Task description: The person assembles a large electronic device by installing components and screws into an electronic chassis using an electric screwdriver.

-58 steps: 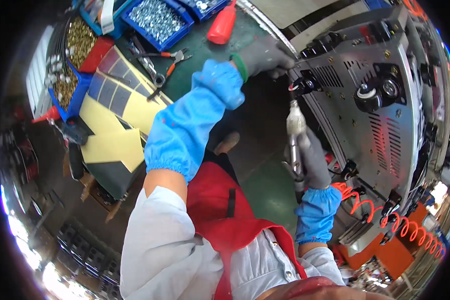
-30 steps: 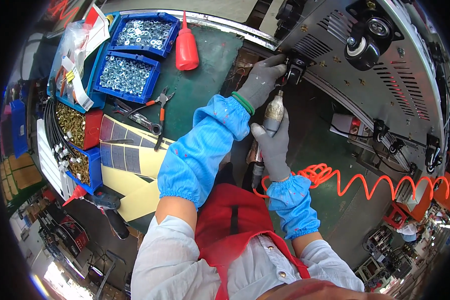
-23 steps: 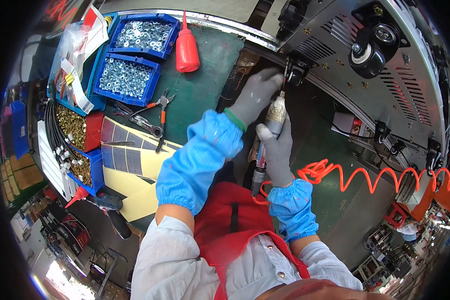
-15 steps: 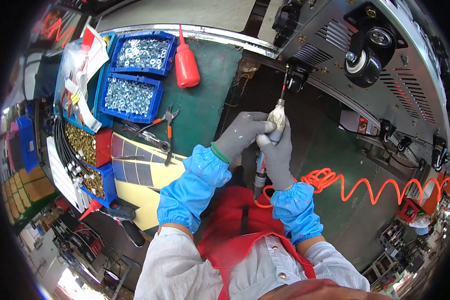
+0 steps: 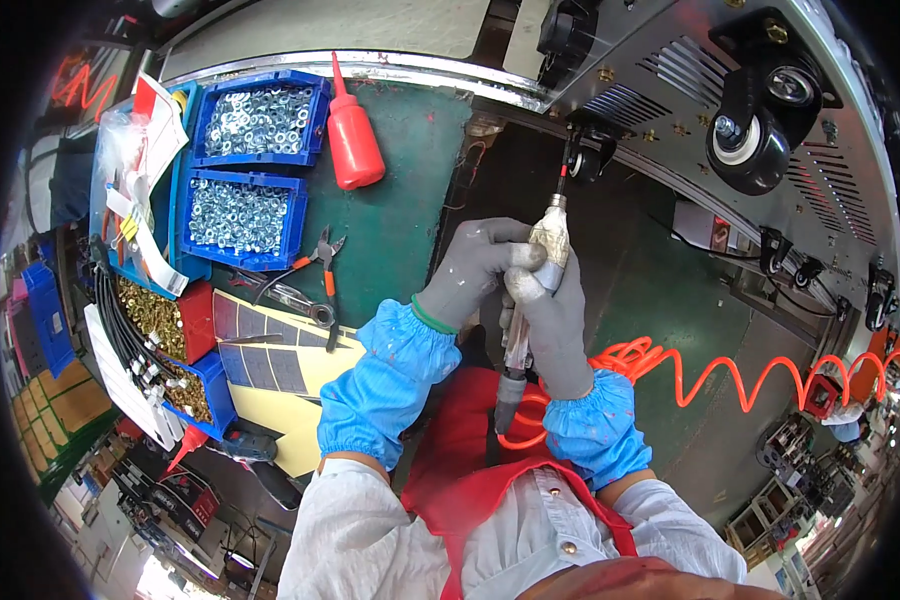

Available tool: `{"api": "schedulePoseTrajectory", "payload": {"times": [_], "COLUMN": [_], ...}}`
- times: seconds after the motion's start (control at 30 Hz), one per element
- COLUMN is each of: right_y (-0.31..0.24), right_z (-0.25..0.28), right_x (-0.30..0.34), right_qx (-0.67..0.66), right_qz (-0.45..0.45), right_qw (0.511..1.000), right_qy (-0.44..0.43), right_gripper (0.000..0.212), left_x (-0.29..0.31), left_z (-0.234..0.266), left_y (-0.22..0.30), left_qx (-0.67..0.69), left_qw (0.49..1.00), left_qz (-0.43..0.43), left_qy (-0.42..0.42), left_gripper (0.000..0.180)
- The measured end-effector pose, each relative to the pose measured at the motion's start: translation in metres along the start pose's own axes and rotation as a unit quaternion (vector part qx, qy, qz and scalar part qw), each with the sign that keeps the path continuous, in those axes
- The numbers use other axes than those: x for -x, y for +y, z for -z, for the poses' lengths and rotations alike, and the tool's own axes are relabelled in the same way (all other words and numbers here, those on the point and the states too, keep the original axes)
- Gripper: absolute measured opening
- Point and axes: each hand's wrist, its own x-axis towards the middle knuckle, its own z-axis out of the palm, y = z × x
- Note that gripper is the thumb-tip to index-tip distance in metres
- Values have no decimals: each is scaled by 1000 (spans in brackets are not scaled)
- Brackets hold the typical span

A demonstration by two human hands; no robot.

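A straight air screwdriver (image 5: 515, 352) with a taped pale nose is held in front of my body, its long bit pointing away from me. My right hand (image 5: 555, 320), in a grey glove, wraps around its body. With bent fingers, my left hand (image 5: 475, 270), also gloved, grips it near the taped nose. The bit's tip reaches the lower edge of a grey metal cabinet (image 5: 660, 115) lying at the upper right, close to a small black caster (image 5: 592, 160). Whether the tip touches a screw is too small to tell. An orange coiled hose (image 5: 710, 385) trails rightward behind my right hand.
On the green bench at left stand blue bins of nuts (image 5: 235, 215), a red squeeze bottle (image 5: 353, 140), cutting pliers (image 5: 326, 265), brass fasteners (image 5: 155, 315) and yellow label sheets (image 5: 280, 385). A large black caster (image 5: 750, 150) juts from the cabinet. A cordless drill (image 5: 255, 455) lies at the bench's near end.
The view has shifted a little, with the bench things now further left and lower. The screwdriver's rear end has swung slightly left. Both hands keep their grip on it.
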Motion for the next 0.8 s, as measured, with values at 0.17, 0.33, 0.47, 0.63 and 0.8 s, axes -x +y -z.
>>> {"api": "schedulePoseTrajectory", "payload": {"times": [0.17, 0.33, 0.47, 0.63, 0.8], "right_y": [13, 29, 46, 26, 5], "right_z": [1, 3, 14, 15, 12], "right_x": [-7, -17, -28, -2, 8], "right_qx": [30, 30, 16, 110, 94], "right_qz": [31, 72, 129, 94, 72], "right_qw": [999, 997, 991, 989, 993], "right_qy": [19, 25, 12, 11, 13], "right_gripper": [72, 79, 84, 84, 79], "left_x": [0, -2, -7, -7, 0], "left_z": [-2, -2, -5, -12, -20], "left_y": [-8, -12, -18, -20, -18], "left_qx": [35, 59, 60, 80, 106], "left_qw": [999, 998, 997, 997, 994], "left_qz": [-8, -8, -29, -12, -8], "left_qy": [26, 15, 25, 21, 25], "left_gripper": [33, 37, 35, 33, 33]}}
